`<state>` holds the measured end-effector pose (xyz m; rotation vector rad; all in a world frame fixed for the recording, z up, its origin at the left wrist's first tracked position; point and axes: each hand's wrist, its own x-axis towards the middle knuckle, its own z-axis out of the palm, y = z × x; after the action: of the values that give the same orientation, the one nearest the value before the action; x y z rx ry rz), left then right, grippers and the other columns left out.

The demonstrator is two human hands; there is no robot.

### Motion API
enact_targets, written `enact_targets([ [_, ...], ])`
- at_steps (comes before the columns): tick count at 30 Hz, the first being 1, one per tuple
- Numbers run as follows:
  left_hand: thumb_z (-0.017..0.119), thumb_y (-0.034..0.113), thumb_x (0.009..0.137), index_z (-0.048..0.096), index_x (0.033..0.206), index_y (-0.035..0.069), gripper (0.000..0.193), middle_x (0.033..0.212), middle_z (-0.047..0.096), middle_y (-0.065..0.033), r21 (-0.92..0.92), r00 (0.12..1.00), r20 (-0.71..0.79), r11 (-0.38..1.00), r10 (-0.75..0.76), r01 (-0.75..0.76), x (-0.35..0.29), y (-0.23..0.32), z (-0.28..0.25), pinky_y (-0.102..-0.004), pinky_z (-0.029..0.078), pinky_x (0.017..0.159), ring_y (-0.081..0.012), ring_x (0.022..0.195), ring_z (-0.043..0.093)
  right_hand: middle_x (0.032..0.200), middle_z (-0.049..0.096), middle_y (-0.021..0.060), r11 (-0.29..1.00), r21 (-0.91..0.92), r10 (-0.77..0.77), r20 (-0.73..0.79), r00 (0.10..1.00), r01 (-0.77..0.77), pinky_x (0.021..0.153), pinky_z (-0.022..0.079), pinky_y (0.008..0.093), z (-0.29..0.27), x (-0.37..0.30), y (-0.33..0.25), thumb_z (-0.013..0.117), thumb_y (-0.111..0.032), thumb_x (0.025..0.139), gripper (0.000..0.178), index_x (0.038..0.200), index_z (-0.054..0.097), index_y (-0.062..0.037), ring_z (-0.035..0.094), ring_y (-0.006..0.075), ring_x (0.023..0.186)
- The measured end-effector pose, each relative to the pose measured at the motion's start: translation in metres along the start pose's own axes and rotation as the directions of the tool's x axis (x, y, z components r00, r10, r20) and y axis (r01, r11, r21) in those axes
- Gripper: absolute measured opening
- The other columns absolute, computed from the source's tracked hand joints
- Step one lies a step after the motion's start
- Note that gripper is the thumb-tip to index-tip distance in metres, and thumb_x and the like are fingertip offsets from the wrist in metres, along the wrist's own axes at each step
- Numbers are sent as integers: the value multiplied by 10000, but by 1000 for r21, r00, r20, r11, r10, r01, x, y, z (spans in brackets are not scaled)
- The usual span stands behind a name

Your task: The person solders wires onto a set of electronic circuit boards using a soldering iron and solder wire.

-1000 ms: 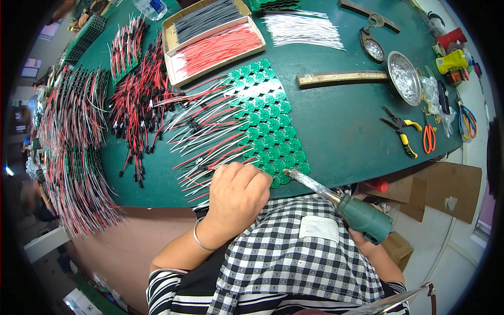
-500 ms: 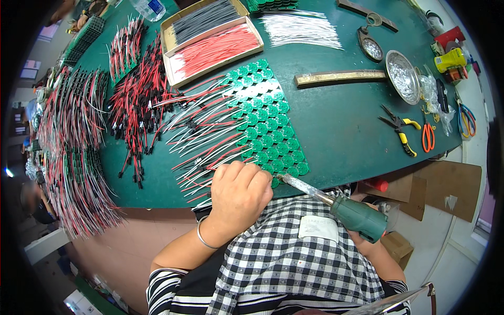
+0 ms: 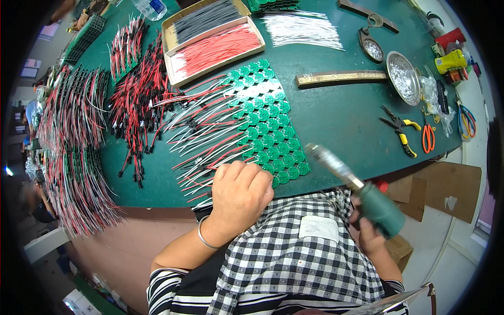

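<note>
My left hand [image 3: 241,194] lies with curled fingers at the near left corner of the green circuit board panel [image 3: 283,139]. What its fingertips hold is hidden beneath the knuckles. Red, white and black wires [image 3: 205,134] fan out leftward from the panel's left side, some ending close to this hand. In my right hand [image 3: 371,235] is a soldering iron [image 3: 380,210] with a fat green handle, slightly smeared by motion. Its metal tip points up and left, over the table to the right of the panel and apart from it.
A box [image 3: 215,44] of black and red wires stands at the back, beside loose white wires [image 3: 302,30]. Wired boards [image 3: 73,110] and red-black connector leads [image 3: 139,100] lie left. To the right are a metal dish [image 3: 403,77], a metal bar [image 3: 341,79], pliers [image 3: 401,126] and orange-handled cutters [image 3: 428,136].
The soldering iron in my right hand has lifted off the panel's near edge and swung right. My left hand stays nearly in place.
</note>
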<state>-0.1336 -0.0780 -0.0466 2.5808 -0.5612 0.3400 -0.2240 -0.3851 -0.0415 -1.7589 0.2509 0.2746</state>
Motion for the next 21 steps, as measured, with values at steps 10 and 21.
enact_targets([
  [10, 673, 152, 692, 559, 777, 125, 145, 780, 496, -24, 19, 1000, 24, 1000, 10, -10, -7, 1, -1, -354, 376, 691, -206, 756, 491, 973, 640, 91, 901, -221, -423, -642, 640, 374, 520, 422, 238, -60, 100, -33, 497, -162, 971, 291, 1202, 550, 7, 530, 98, 616],
  [21, 708, 124, 783, 671, 887, 116, 111, 846, 605, -26, 170, 990, -138, 985, 15, 9, 42, -75, -60, -388, 395, 757, -231, 826, 564, 1092, 677, 59, 760, -589, -624, -543, 563, 274, 563, 403, 205, -151, 117, -104, 523, -163, 962, 286, 1192, 647, -47, 489, 39, 656],
])
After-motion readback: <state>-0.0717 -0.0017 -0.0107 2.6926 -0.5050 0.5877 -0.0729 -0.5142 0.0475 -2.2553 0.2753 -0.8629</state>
